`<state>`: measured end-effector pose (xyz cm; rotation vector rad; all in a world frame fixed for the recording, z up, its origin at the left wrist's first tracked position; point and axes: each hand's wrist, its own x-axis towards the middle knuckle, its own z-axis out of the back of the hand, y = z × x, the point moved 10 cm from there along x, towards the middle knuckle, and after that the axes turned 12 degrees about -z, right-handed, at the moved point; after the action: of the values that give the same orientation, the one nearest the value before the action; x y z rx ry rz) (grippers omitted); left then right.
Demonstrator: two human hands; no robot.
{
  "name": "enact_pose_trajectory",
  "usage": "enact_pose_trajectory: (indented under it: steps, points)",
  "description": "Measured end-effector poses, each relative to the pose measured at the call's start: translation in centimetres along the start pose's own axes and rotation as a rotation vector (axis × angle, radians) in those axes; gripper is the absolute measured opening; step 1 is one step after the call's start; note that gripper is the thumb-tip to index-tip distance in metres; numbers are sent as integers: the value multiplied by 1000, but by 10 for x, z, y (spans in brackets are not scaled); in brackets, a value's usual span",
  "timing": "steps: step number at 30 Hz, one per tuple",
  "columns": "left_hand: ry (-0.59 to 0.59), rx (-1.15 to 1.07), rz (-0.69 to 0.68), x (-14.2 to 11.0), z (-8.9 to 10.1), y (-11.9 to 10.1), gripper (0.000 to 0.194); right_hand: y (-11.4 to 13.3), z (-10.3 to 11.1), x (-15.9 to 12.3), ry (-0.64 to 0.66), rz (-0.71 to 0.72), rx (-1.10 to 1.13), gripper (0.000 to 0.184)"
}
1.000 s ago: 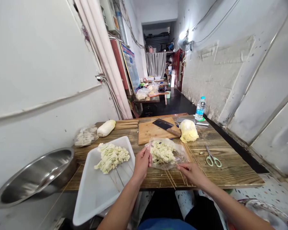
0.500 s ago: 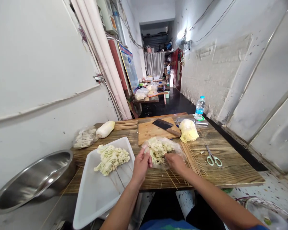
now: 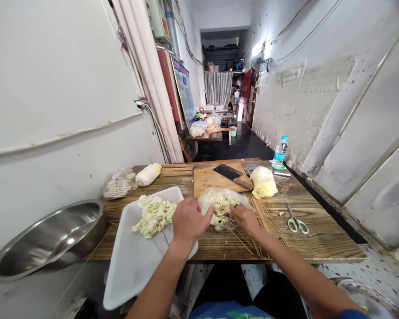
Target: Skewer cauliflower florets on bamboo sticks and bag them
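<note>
My left hand (image 3: pixel 189 219) hovers palm down over the near edge of a clear plastic bag of pale chopped vegetable (image 3: pixel 221 206), fingers curled toward it. My right hand (image 3: pixel 245 219) reaches into the bag's right side, fingers pinched together; what they hold is hidden. Loose bamboo skewers (image 3: pixel 266 221) lie fanned on the wooden table (image 3: pixel 319 239) under and right of that hand. Left of the bag a white tray (image 3: pixel 136 257) carries a pile of skewered vegetable pieces (image 3: pixel 153 215).
A cutting board (image 3: pixel 209 179) with a cleaver (image 3: pixel 232 173) lies behind the bag, a yellowish cabbage (image 3: pixel 262 182) beside it. Green scissors (image 3: pixel 296 220) lie at the right, a water bottle (image 3: pixel 279 153) at the far corner. A steel bowl (image 3: pixel 43 239) juts out on the left.
My right hand has left the skewers and gone into the bag. My left hand has turned palm down and shifted slightly left over the bag's edge.
</note>
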<state>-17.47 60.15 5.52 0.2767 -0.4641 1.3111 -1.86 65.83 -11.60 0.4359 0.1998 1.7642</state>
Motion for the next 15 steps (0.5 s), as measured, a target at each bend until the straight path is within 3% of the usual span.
enact_pose_trajectory:
  steps: [2,4,7,11,15]
  points:
    - [88,32,-69,22,-7,-7,43,4,2,-2,-6,10,17,31]
    - [291,76,-145,44,-34,-12,53,9,4,-2,-6,20,31,31]
    - [537,159,-193,67,-75,-11,30,14,7,0,-2,35,48,31]
    - [532,164,-251,85,-90,-13,24,11,10,3,7,49,61,30]
    - [390,162,-305,94,-72,-20,32,4,14,7,23,41,73,30]
